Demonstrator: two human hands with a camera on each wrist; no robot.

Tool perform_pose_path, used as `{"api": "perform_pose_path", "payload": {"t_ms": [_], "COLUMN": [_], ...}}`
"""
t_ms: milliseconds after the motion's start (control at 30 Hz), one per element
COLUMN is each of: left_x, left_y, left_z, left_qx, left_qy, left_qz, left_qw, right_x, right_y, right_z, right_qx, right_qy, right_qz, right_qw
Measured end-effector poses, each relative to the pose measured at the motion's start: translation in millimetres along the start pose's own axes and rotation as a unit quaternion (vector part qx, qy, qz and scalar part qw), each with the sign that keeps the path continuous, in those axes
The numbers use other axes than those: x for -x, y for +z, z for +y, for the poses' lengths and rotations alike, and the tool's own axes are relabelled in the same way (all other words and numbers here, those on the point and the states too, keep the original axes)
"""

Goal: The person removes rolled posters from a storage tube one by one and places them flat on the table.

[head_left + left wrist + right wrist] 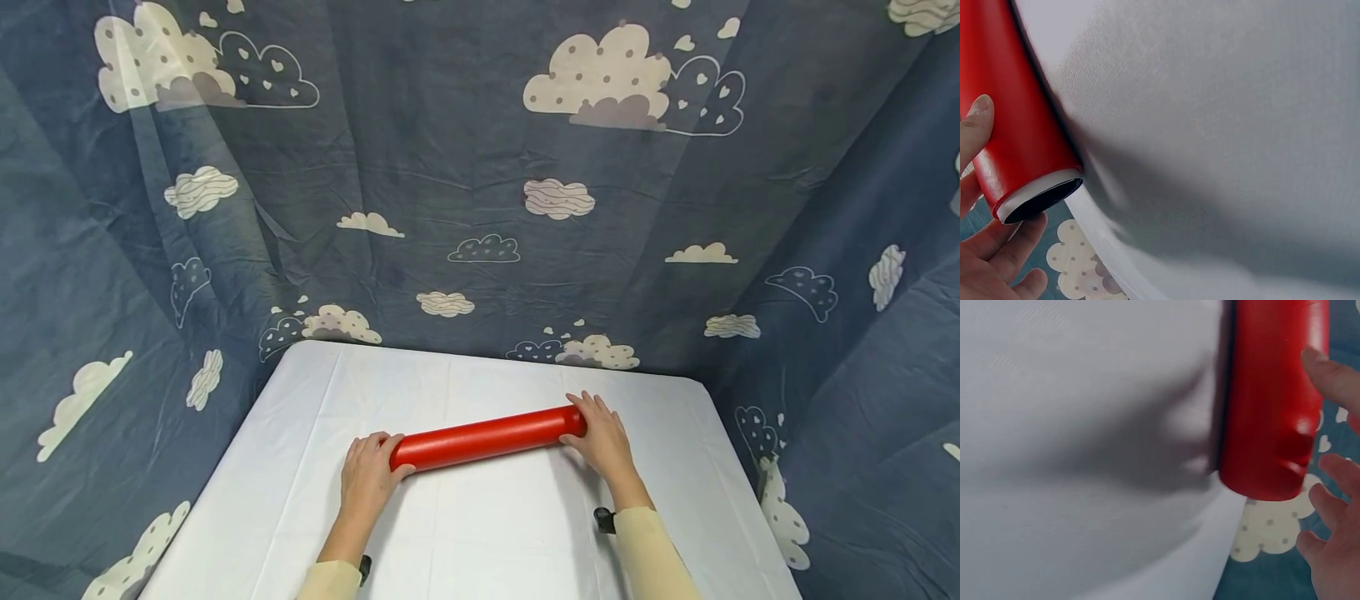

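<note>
While red tube (487,438) slants across above white table (480,533), resting or lifted I can't tell, left hand (367,475) and right hand (604,440) each clamp one end. Looks stiff, probably light; glossy skin could slip; both ends seem best hold.

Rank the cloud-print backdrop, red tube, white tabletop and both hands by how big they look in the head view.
Largest to smallest:
1. Cloud-print backdrop
2. White tabletop
3. Red tube
4. Left hand and right hand: too alike to rank.
</note>
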State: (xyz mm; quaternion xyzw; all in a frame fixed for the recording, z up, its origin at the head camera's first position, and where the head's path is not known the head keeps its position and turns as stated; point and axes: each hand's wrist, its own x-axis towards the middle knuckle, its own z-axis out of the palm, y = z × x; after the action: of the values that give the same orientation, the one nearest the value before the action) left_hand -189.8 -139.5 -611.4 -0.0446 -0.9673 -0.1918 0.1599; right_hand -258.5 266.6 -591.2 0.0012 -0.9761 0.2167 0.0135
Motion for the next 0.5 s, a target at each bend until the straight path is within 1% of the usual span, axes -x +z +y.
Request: {"api": "perform_pose_path", "payload": {"t_ms": [200, 333, 500], "left_x": [0.8, 0.8, 0.7], "left_y": [-0.8, -0.7, -0.9], "left_z": [0.3, 0.7, 1.1], "left_qx": [0.006, 0.010, 0.009], "left_qy": [-0.006, -0.008, -0.008], "left_qz": [-0.004, -0.001, -0.001], "left_qw": [1.0000, 0.9999, 0.9999], "right_x": [2.2, 4.5, 7.5], "right_y": [-8.3, -11.6, -10.5], "right_z": [-17.9, -29.8, -41.1], "right_qx": [-0.013, -0.017, -0.023], "right_qy": [-0.010, -0.029, -0.052], "right_qz": [0.016, 0.030, 0.043], "right_qw": [0.9997, 0.9990, 0.9974]}}
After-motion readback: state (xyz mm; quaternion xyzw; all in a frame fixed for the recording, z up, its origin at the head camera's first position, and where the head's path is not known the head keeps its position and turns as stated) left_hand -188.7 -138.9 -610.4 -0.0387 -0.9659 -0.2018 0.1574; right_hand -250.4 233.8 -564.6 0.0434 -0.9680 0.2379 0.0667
